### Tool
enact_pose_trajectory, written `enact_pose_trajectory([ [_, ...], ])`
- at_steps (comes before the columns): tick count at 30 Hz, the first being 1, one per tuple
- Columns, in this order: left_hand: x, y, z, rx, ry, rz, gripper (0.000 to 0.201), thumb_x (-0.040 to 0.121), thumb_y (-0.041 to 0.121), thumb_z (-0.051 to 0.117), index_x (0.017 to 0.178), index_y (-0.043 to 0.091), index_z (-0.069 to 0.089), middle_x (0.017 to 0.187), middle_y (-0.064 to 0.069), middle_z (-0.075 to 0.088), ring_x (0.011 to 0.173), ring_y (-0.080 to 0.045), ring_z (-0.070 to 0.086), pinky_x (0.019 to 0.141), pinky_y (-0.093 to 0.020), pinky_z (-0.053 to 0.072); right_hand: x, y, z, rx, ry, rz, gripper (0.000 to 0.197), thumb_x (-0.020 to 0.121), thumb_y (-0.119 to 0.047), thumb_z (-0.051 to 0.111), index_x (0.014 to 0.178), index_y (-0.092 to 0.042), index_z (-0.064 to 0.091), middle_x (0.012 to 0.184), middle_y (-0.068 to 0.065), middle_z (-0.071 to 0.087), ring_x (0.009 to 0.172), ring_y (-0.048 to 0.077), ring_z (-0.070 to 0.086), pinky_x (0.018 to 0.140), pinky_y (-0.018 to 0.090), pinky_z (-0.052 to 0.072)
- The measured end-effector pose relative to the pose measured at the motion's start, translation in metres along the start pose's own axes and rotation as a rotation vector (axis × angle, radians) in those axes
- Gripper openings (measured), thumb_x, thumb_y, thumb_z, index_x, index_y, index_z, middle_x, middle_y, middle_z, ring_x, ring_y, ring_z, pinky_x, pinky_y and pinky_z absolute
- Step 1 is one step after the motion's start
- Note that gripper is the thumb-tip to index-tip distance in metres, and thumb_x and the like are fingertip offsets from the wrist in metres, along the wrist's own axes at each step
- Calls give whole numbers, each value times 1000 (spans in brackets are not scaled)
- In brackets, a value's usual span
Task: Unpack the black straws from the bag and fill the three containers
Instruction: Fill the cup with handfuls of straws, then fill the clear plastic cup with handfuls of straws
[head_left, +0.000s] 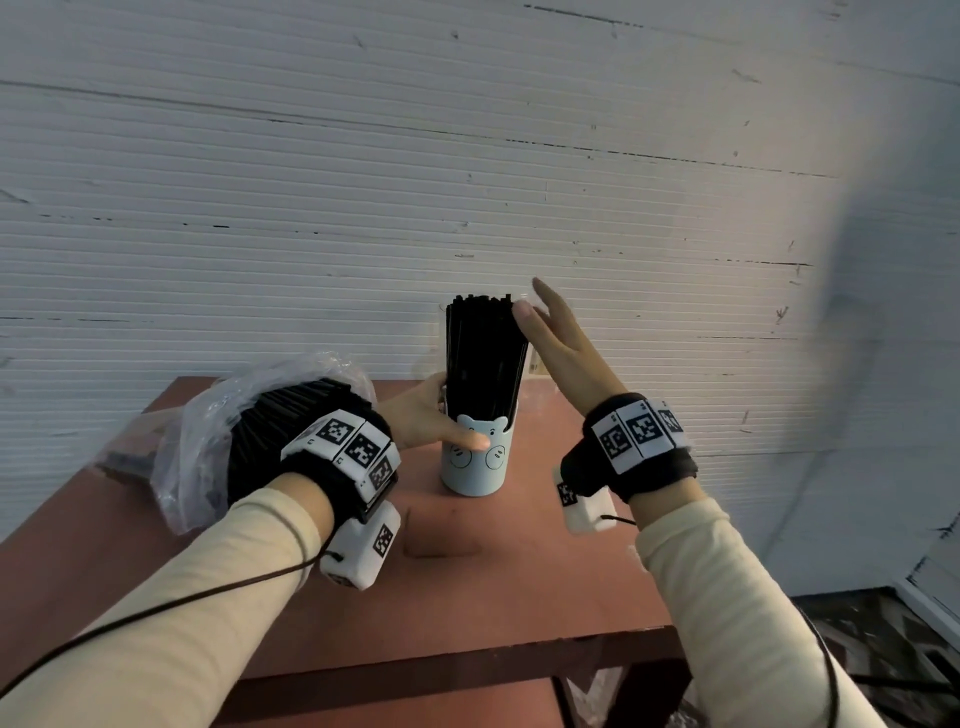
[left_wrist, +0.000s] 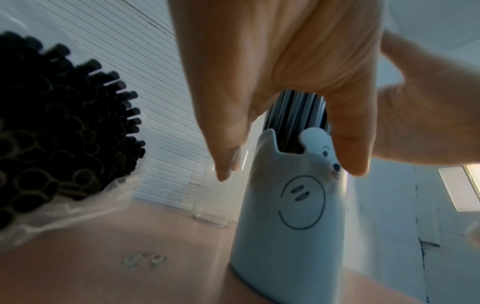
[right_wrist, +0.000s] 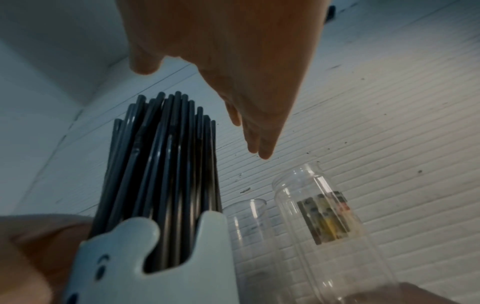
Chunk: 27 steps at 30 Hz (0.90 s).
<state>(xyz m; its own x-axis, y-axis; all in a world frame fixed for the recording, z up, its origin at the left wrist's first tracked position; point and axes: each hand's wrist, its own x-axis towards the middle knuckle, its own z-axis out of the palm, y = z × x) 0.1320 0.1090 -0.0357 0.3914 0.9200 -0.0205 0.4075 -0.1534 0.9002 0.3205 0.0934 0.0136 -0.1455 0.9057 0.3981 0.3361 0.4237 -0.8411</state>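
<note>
A pale blue bear-faced cup (head_left: 477, 460) stands mid-table, packed with upright black straws (head_left: 483, 353). My left hand (head_left: 431, 415) grips the cup near its rim, thumb across the front, as the left wrist view shows on the cup (left_wrist: 291, 216). My right hand (head_left: 556, 332) is held open with straight fingers just right of the straw tops, holding nothing. In the right wrist view its fingers (right_wrist: 259, 139) sit above the straws (right_wrist: 166, 164). A clear plastic bag (head_left: 208, 441) with many more black straws (left_wrist: 59, 133) lies at the left.
Two clear containers stand behind the cup near the wall: a short glass (right_wrist: 249, 236) and a taller labelled jar (right_wrist: 324, 216). The red-brown table (head_left: 519, 571) backs onto a white ribbed wall. Its front edge runs close below my wrists.
</note>
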Motion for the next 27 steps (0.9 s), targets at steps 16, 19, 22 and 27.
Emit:
enact_pose_trajectory([
  [16, -85, 2, -123, 37, 724, 147, 40, 82, 18, 73, 116, 35, 58, 119, 1, 56, 113, -15, 52, 95, -28, 42, 1, 29, 19, -60, -382, 492, 74, 73, -19, 83, 136, -27, 44, 127, -2, 58, 108, 13, 58, 93, 41, 53],
  [19, -95, -19, -150, 196, 503, 39, 43, 81, 12, 74, 108, 43, 60, 131, 1, 54, 125, -12, 47, 105, -32, 37, 3, 27, 24, -43, -361, 481, 75, 73, -18, 83, 134, -29, 42, 125, 1, 58, 108, 18, 61, 85, 38, 56],
  [22, -97, -40, -159, 261, 294, -36, 50, 82, 7, 73, 113, 43, 57, 142, -1, 48, 137, -13, 37, 109, -28, 30, 8, 27, 33, -54, -323, 435, 71, 68, -23, 87, 127, -32, 48, 120, 0, 62, 106, 18, 64, 83, 40, 58],
  [27, -89, -69, -156, 320, 105, -96, 58, 75, 23, 76, 109, 64, 53, 153, 4, 35, 143, -18, 28, 119, -40, 23, 31, 20, 70, -13, -166, 317, 78, 69, -28, 85, 135, -27, 44, 123, 0, 60, 107, 21, 63, 87, 44, 57],
])
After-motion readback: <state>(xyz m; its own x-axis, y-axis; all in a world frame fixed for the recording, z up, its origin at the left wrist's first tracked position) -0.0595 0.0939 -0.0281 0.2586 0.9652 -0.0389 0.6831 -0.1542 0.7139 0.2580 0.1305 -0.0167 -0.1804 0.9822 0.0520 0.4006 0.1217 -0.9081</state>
